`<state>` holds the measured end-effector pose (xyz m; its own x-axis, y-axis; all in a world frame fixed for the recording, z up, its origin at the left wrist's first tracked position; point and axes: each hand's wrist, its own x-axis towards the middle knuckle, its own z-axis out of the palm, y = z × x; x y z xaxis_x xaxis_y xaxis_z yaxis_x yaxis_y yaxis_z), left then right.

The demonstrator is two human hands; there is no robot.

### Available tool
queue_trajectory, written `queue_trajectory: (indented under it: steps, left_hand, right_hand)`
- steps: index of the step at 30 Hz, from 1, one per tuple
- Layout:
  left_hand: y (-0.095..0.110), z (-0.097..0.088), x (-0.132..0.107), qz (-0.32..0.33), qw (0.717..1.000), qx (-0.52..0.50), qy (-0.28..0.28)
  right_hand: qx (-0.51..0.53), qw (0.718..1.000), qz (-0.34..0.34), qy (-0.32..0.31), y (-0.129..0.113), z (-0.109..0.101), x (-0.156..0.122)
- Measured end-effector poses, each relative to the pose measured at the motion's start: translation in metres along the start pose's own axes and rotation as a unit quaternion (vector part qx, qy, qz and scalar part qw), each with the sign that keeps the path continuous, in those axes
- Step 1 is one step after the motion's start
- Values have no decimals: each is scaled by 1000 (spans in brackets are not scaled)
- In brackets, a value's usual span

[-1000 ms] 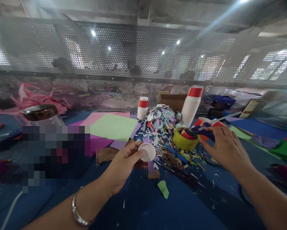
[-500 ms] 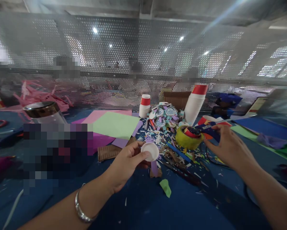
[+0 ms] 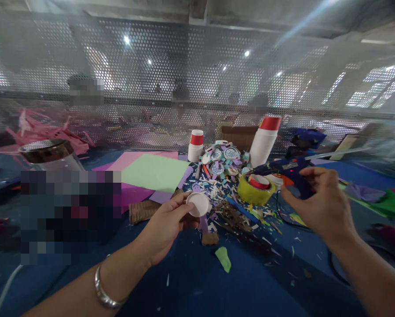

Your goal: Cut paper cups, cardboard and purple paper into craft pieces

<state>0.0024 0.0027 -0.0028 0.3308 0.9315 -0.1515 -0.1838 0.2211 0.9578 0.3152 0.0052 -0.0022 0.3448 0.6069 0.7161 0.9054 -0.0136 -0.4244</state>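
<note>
My left hand (image 3: 166, 224) pinches a small white round cup bottom (image 3: 198, 204) by its edge. Purple paper pieces (image 3: 203, 223) show above and below the disc. A blue hot glue gun (image 3: 291, 169) with an orange trigger is in my right hand (image 3: 327, 202), its nozzle pointing left over a roll of yellow tape (image 3: 256, 193). A small red light glows on the gun's side, and a glue stick (image 3: 336, 154) juts from its back. Inside the tape roll sits a red and white paper cup piece (image 3: 259, 181).
Behind lie a pile of decorated discs (image 3: 222, 160), a short cup stack (image 3: 195, 147) and a tall leaning one (image 3: 263, 143). Paper scraps (image 3: 237, 215) litter the blue table. Green paper (image 3: 156, 171) and a jar (image 3: 52, 154) are left. A perforated metal screen (image 3: 171, 66) stands beyond.
My right hand has lifted the glue gun up and to the right from the tape roll, and its nozzle now clears the roll. My left hand keeps holding the white disc.
</note>
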Motion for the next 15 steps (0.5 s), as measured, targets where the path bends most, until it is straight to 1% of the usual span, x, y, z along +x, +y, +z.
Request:
queue_trajectory:
  steps: [4,8,11,15]
  left_hand:
    - [-2,0,0,-16,1000,-4,-26]
    - [0,4,-3,-36,999,-4,-32]
    - [1,6,-4,-38,998,-8,-43]
    - [-1,4,-4,-36,998,-16,-58]
  right_hand:
    - [76,996,-41,-15,-12,0,-12]
    - [97,991,-96,-9,-26,-4,-24]
    - [106,985,-137,-8,-33,-6,-30]
    - [114,983,-136,-45,-37,-7,-36]
